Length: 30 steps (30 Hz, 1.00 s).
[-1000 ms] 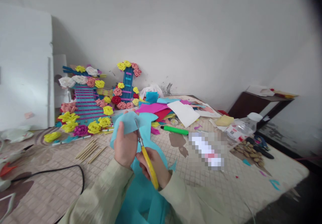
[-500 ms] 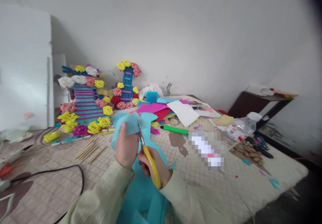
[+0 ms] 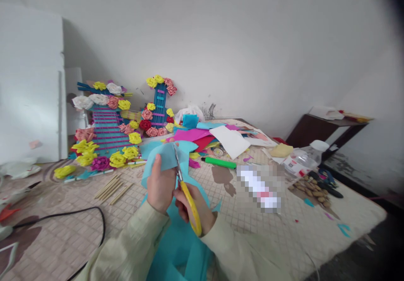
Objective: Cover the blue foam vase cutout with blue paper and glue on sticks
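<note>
My left hand (image 3: 160, 186) is closed on a sheet of light blue paper (image 3: 164, 157), thumb on top, holding it up above the table. My right hand (image 3: 194, 207) grips yellow-handled scissors (image 3: 187, 194), fingers through the loops. The steel blades point away from me and run along the paper's right side, close beside my left thumb. More of the blue sheet hangs down between my pale sleeves into my lap.
Two craft pieces (image 3: 107, 125) of blue and pink sticks with paper roses stand at the back left. Loose coloured sheets (image 3: 217, 138), a green marker (image 3: 219, 163), wooden sticks (image 3: 113, 188), a black cable (image 3: 63, 218), a plastic bottle (image 3: 304, 157) and nuts (image 3: 311, 188) lie around. A dark side table (image 3: 325, 131) stands right.
The scissor blades have worked a little further along the blue paper, and both hands have shifted slightly to the right. Everything else on the table stays as it was.
</note>
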Available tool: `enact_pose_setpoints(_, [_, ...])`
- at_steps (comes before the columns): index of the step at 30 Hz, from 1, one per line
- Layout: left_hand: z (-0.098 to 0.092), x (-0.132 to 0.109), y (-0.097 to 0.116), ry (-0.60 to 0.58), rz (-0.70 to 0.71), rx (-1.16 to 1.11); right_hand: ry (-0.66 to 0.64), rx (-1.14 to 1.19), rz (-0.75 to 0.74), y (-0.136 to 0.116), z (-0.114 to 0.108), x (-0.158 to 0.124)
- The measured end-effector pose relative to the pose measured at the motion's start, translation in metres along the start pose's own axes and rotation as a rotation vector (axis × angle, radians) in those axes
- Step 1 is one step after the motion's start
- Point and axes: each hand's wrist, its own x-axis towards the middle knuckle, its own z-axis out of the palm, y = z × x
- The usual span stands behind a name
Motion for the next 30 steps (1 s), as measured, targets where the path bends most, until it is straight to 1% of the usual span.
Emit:
enact_pose_setpoints(3, [0.003,-0.001,0.002,-0.027,-0.058,-0.083,0.002,0.004,-0.003,0.000,0.000,0.000])
enact_pose_setpoints(6, [0.004,-0.001,0.003,-0.005,-0.061,-0.107,0.004,0.015,0.003,0.001,0.000,0.001])
enact_pose_setpoints(11, [0.003,-0.002,0.004,-0.044,-0.083,-0.135,0.008,0.005,0.014,-0.002,0.001,0.000])
enact_pose_setpoints(23, [0.001,0.000,0.004,-0.095,-0.028,-0.099,0.005,-0.022,0.046,-0.008,0.001,-0.001])
enact_pose_setpoints(30, [-0.001,0.001,0.004,-0.084,-0.055,-0.113,0.011,-0.035,0.051,-0.011,0.002,-0.002])
